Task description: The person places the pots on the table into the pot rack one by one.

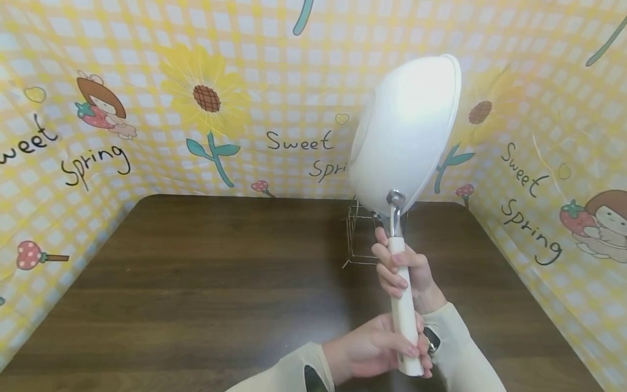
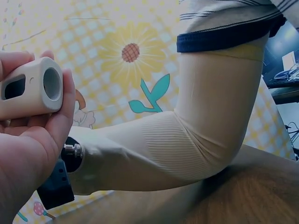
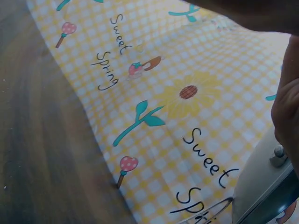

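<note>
A white frying pan (image 1: 406, 125) is held up on edge above the table, its rounded outer side showing and its handle pointing down. My right hand (image 1: 409, 269) grips the upper part of the white handle (image 1: 404, 310), just below the metal neck. Lower down, my left hand (image 1: 372, 345) holds the handle near its end. The left wrist view shows the hollow handle end (image 2: 52, 88) between thumb and fingers of the left hand (image 2: 35, 140). At the lower right of the right wrist view, part of the pan (image 3: 261, 172) appears beside the right hand (image 3: 287, 107).
Behind the pan and right hand, a metal wire rack (image 1: 349, 234) stands on the dark wooden table (image 1: 196, 294), partly hidden. A yellow checked cloth (image 1: 294, 81) with flower prints hangs around the table's back and sides.
</note>
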`<state>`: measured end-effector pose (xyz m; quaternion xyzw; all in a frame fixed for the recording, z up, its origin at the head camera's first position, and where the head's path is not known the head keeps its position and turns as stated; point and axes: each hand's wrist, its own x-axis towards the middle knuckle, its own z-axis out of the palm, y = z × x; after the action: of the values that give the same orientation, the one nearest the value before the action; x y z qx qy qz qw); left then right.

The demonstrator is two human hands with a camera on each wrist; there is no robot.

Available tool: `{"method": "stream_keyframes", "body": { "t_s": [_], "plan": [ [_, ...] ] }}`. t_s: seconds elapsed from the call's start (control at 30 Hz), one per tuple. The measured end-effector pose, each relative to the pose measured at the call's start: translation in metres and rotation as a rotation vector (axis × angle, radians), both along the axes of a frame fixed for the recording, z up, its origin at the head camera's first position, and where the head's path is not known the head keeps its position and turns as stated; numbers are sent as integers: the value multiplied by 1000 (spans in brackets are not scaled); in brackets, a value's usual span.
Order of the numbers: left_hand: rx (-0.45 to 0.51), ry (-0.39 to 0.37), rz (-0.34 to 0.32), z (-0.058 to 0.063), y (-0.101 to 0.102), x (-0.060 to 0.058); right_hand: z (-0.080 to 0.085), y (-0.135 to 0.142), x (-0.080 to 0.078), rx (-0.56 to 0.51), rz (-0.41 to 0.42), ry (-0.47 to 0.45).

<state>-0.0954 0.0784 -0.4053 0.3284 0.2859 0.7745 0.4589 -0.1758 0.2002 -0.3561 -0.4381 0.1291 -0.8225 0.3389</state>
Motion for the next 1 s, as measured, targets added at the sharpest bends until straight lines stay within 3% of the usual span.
{"method": "stream_keyframes", "body": {
  "t_s": [1.0],
  "plan": [
    [-41, -18, -20, -28, 13, -6, -33, 14, -8, 29, 75, 26]
  ]
}}
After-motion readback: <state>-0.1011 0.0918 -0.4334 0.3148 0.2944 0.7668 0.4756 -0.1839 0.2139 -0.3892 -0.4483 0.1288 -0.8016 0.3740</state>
